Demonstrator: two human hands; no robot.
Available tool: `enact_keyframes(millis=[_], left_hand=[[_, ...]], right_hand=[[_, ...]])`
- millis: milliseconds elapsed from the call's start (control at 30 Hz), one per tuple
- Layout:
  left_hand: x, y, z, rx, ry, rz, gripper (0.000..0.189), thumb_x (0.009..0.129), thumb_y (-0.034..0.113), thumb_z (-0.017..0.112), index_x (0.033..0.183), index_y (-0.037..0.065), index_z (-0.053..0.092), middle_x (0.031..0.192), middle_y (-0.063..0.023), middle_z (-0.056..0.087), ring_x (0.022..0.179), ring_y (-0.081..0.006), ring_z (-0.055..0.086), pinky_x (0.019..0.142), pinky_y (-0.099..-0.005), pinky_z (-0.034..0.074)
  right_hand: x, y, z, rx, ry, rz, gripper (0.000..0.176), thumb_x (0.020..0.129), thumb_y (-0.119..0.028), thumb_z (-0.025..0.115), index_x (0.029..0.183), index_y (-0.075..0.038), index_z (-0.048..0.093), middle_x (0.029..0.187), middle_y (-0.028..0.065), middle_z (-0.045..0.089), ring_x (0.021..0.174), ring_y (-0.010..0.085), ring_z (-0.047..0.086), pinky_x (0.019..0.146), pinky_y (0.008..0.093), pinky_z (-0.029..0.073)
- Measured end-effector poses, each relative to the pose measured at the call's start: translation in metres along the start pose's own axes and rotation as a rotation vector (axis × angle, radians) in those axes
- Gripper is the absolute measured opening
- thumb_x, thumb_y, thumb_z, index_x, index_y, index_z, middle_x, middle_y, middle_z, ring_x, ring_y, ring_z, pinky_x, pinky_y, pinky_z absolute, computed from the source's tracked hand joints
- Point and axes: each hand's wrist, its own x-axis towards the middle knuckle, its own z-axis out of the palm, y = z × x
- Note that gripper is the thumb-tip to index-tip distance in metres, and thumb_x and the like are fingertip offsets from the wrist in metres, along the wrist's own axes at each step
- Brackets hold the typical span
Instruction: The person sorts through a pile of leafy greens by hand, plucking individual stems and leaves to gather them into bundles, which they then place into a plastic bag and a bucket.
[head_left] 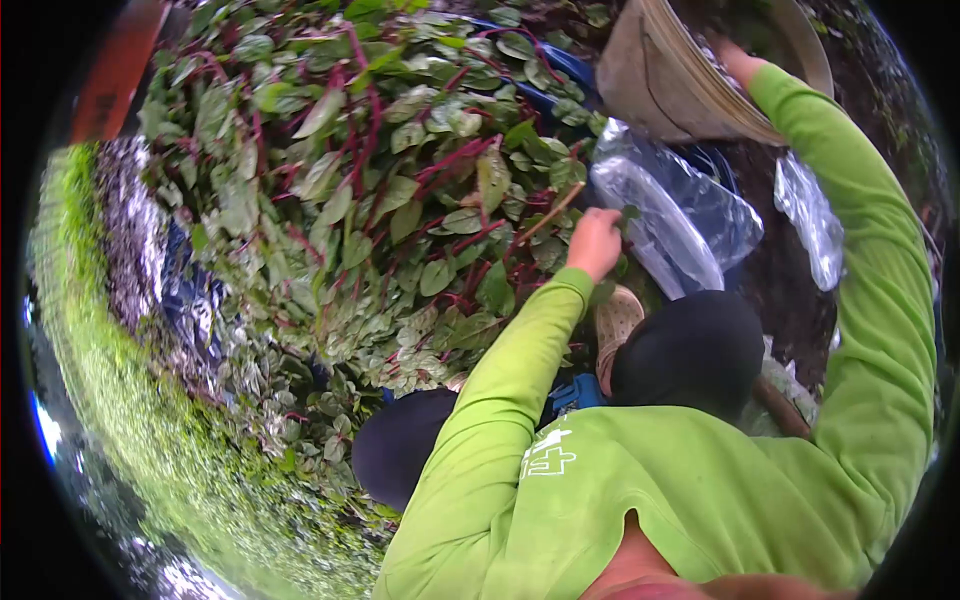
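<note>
My left hand is closed at the right edge of a large heap of leafy greens with reddish-purple stems. Small green leaves show beside its fingers, but what it grips is hard to make out. A thin brown stick lies just beyond it. My right hand reaches inside a tilted beige bucket at the upper right, its fingers hidden by shadow and the rim.
Clear plastic bags lie between the heap and my knees, with another plastic piece below the bucket. A beige clog shows beside my dark-covered knee. Grass lies at the left; an orange object stands upper left.
</note>
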Motion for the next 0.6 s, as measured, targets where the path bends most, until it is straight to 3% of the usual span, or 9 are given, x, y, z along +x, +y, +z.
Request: enact_keyframes(millis=[133, 200, 267, 333, 367, 467, 600], left_hand=[[0.019, -0.02, 0.014, -0.115, 0.042, -0.203, 0.043, 0.085, 0.01, 0.067, 0.127, -0.002, 0.065, 0.116, -0.0234, 0.068, 0.105, -0.0357, 0.067, 0.096, -0.0416, 0.053], [0.031, -0.035, 0.028, -0.149, 0.065, -0.301, 0.048, 0.086, 0.012, 0.069, 0.132, -0.001, 0.062, 0.116, -0.019, 0.068, 0.1, -0.0285, 0.069, 0.093, -0.0381, 0.053], [0.041, -0.046, 0.039, -0.547, -0.01, -0.481, 0.059, 0.088, 0.012, 0.07, 0.144, 0.003, 0.053, 0.116, -0.0086, 0.066, 0.097, -0.0193, 0.063, 0.081, -0.0339, 0.053], [0.043, -0.026, 0.025, -0.673, -0.055, -0.648, 0.063, 0.088, 0.011, 0.07, 0.147, 0.005, 0.049, 0.121, -0.008, 0.065, 0.095, -0.0178, 0.061, 0.074, -0.0341, 0.05], [0.045, -0.028, 0.025, -0.644, -0.059, -0.635, 0.063, 0.089, 0.011, 0.068, 0.148, 0.007, 0.048, 0.122, -0.0073, 0.064, 0.091, -0.016, 0.059, 0.068, -0.0328, 0.047], [0.046, -0.036, 0.028, -0.783, 0.018, -0.68, 0.056, 0.093, 0.016, 0.067, 0.146, 0.008, 0.049, 0.118, -0.0066, 0.062, 0.09, -0.0168, 0.058, 0.066, -0.032, 0.047], [0.052, 0.006, 0.003, -1.235, -0.107, -0.742, 0.04, 0.096, 0.025, 0.068, 0.132, 0.01, 0.057, 0.113, -0.0091, 0.06, 0.101, -0.0279, 0.057, 0.082, -0.0393, 0.049]], right_hand=[[-0.023, -0.015, -0.033, 0.179, -0.063, 0.022, 0.074, 0.069, -0.02, 0.078, 0.138, -0.006, 0.054, 0.104, 0.0239, 0.072, 0.099, 0.0376, 0.071, 0.086, 0.0459, 0.055], [-0.043, -0.016, -0.06, 0.235, -0.068, 0.028, 0.083, 0.066, -0.021, 0.079, 0.143, -0.007, 0.051, 0.103, 0.0238, 0.073, 0.098, 0.0371, 0.071, 0.084, 0.0463, 0.056], [-0.07, -0.012, -0.088, 0.266, -0.067, 0.042, 0.091, 0.064, -0.022, 0.081, 0.148, -0.009, 0.048, 0.102, 0.0237, 0.074, 0.097, 0.0366, 0.072, 0.083, 0.0466, 0.056], [-0.101, -0.001, -0.121, 0.224, -0.014, 0.063, 0.106, 0.06, -0.02, 0.082, 0.156, -0.011, 0.04, 0.101, 0.024, 0.074, 0.097, 0.0361, 0.072, 0.081, 0.0458, 0.056], [-0.118, 0.007, -0.139, 0.251, -0.014, 0.118, 0.109, 0.059, -0.017, 0.081, 0.158, -0.013, 0.037, 0.104, 0.0243, 0.074, 0.099, 0.0356, 0.072, 0.082, 0.045, 0.056], [-0.164, 0.036, -0.18, 0.321, 0.107, 0.206, 0.109, 0.06, -0.013, 0.08, 0.159, -0.012, 0.035, 0.115, 0.0272, 0.071, 0.107, 0.035, 0.07, 0.088, 0.0451, 0.056], [-0.211, 0.061, -0.229, 0.392, 0.18, 0.244, 0.104, 0.06, -0.008, 0.079, 0.156, -0.007, 0.038, 0.113, 0.0193, 0.071, 0.103, 0.0319, 0.066, 0.087, 0.0424, 0.056]])
